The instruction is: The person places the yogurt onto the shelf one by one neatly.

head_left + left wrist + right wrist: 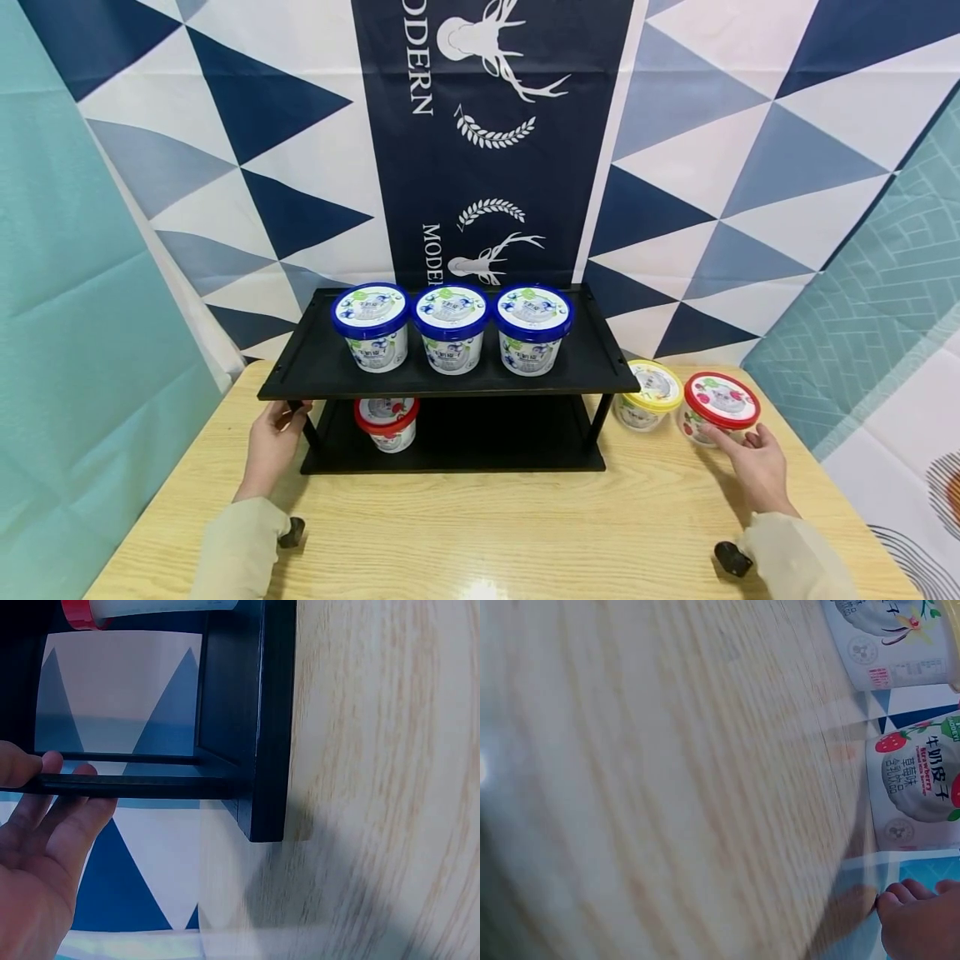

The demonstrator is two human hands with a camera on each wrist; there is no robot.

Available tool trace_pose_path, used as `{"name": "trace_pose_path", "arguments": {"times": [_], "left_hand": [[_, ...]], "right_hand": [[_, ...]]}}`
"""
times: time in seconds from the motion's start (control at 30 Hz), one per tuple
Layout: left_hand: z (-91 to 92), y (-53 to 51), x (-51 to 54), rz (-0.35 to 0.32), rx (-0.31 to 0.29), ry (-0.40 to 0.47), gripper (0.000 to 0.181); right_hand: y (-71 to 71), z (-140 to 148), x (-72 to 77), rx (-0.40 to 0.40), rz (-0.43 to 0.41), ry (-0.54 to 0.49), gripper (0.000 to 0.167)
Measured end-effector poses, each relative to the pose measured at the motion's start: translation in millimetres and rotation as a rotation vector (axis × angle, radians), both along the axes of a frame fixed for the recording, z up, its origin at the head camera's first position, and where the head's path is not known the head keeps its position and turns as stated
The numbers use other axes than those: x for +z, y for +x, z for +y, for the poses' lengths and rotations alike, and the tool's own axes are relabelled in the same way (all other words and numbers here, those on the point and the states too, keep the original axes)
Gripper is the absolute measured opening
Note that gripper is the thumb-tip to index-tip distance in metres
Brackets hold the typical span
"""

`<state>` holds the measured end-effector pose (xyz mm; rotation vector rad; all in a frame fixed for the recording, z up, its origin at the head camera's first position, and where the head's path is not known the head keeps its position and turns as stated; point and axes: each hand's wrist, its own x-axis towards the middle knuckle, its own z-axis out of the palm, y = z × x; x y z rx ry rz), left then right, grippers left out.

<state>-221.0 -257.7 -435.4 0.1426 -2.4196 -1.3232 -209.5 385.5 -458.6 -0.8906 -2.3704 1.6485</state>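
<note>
My left hand (272,440) holds the left front post (135,786) of a black two-tier shelf (450,385), thumb on one side and fingers on the other. On its top tier three tubs with blue lids stand in a row: left tub (371,325), middle tub (450,328), right tub (532,328). A red-lidded tub (387,423) is at the left of the lower tier. My right hand (757,467) is at another red-lidded strawberry tub (722,402), upright on the table. The thumb overlaps its front; the fingers (919,896) show a gap beside it.
A yellow-lidded tub (649,393) stands between the shelf and the right red-lidded tub. The light wooden table (487,521) extends in front of the shelf. A patterned cloth (487,167) hangs behind, with teal cloth (90,333) at the left.
</note>
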Motion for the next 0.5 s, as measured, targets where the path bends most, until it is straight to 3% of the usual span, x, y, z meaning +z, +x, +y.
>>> {"name": "trace_pose_path", "arguments": {"times": [0.23,0.5], "left_hand": [[0.4,0.3,1.2,-0.024,0.005,0.001,0.019],[0.8,-0.5,1.1,-0.038,0.020,-0.005,0.019]], "right_hand": [[-7.1,-5.0,-2.8,0.024,0.014,0.000,0.106],[-15.5,-10.4,-6.4,0.018,0.027,-0.032,0.114]]}}
